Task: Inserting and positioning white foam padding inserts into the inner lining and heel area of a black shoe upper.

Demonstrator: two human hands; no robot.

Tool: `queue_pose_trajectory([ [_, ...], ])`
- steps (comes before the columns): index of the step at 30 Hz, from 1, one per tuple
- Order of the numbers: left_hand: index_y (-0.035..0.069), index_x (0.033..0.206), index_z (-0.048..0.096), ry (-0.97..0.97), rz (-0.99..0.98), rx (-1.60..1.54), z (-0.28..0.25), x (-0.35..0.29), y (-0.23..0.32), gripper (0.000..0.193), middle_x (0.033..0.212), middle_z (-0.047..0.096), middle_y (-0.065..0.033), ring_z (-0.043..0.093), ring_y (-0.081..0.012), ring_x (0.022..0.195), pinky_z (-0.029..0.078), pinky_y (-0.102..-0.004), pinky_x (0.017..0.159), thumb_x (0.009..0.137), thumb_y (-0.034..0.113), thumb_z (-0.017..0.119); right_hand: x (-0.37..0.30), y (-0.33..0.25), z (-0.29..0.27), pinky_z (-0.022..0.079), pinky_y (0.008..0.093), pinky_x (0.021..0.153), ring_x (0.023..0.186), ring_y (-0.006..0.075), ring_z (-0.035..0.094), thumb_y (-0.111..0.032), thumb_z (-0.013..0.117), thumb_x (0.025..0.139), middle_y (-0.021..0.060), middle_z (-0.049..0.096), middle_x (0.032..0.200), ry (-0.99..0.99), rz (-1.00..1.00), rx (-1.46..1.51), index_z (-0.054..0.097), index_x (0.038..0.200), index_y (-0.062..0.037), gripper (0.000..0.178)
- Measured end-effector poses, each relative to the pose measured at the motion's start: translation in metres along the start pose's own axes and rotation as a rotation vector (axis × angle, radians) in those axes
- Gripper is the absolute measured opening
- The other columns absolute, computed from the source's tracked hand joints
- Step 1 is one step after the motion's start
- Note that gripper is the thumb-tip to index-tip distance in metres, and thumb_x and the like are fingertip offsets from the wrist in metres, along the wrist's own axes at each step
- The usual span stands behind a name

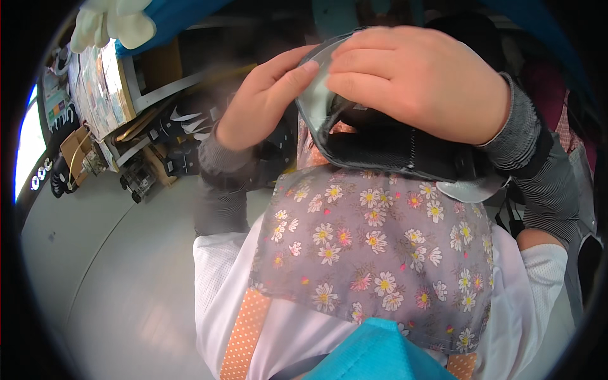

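Observation:
Held in front of my chest is a black shoe upper [373,151] with a pale grey lining [315,98] and a line of light stitching. My left hand [269,95] grips the lined rim at its left end, thumb on the inside and fingers partly hidden behind the edge. From the right, my right hand [421,82] bends over the top of the piece, its fingertips on the pale lining. A pale tongue-like flap [474,189] hangs below the upper at the right, by the floral apron [373,247].
At the left stand a slanted board [98,88] with papers and a rack [161,95] holding dark parts. A wheeled device [138,180] is on the grey floor [120,272]. White-gloved fingers [111,25] show at the upper left beside blue cloth.

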State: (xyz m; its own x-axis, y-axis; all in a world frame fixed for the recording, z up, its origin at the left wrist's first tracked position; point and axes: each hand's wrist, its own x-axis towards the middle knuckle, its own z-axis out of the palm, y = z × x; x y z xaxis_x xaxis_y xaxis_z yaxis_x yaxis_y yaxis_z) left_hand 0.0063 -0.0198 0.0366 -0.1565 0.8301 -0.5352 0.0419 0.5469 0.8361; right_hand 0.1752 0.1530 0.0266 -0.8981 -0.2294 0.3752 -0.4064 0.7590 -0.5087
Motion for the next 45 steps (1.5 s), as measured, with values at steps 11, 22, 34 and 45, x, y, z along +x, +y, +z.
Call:
queue_pose_trajectory([
  [11, -0.004, 0.128, 0.051, 0.026, 0.081, -0.142, -0.007, 0.02, -0.014, 0.039, 0.118, 0.061, -0.0085, 0.056, -0.0131, 0.106, 0.042, -0.0259, 0.093, 0.101, 0.023, 0.042, 0.029, 0.03, 0.009, 0.045, 0.0298, 0.071, 0.073, 0.0213, 0.063, -0.022, 0.062, 0.075, 0.0028, 0.064, 0.072, -0.057, -0.147, -0.143, 0.064, 0.067, -0.0098, 0.014],
  [22, -0.006, 0.126, 0.052, -0.015, -0.008, -0.362, -0.005, 0.027, -0.023, 0.04, 0.12, 0.061, -0.0118, 0.058, -0.0171, 0.107, 0.043, -0.0288, 0.095, 0.1, 0.022, 0.041, 0.029, 0.038, 0.025, 0.053, 0.0432, 0.065, 0.073, 0.0335, 0.067, -0.015, 0.064, 0.073, 0.017, 0.066, 0.072, -0.165, 0.201, 0.117, 0.066, 0.069, -0.0018, 0.013],
  [34, -0.007, 0.129, 0.05, 0.047, -0.044, -0.454, 0.014, 0.033, -0.017, 0.042, 0.12, 0.061, -0.014, 0.059, -0.0192, 0.108, 0.044, -0.0295, 0.096, 0.1, 0.023, 0.043, 0.015, 0.018, 0.053, 0.056, 0.0357, 0.072, 0.083, 0.0254, 0.069, -0.012, 0.068, 0.078, 0.0116, 0.069, 0.083, -0.295, 0.172, 0.091, 0.069, 0.089, -0.0026, 0.014],
  [45, -0.007, 0.125, 0.055, 0.028, 0.044, -0.436, 0.024, 0.037, -0.018, 0.039, 0.116, 0.063, -0.0109, 0.058, -0.0159, 0.106, 0.043, -0.0274, 0.094, 0.099, 0.02, 0.044, -0.004, 0.002, 0.046, 0.057, 0.0394, 0.066, 0.074, 0.0318, 0.069, -0.017, 0.069, 0.081, 0.0152, 0.068, 0.078, -0.335, 0.477, 0.131, 0.068, 0.079, -0.002, 0.015],
])
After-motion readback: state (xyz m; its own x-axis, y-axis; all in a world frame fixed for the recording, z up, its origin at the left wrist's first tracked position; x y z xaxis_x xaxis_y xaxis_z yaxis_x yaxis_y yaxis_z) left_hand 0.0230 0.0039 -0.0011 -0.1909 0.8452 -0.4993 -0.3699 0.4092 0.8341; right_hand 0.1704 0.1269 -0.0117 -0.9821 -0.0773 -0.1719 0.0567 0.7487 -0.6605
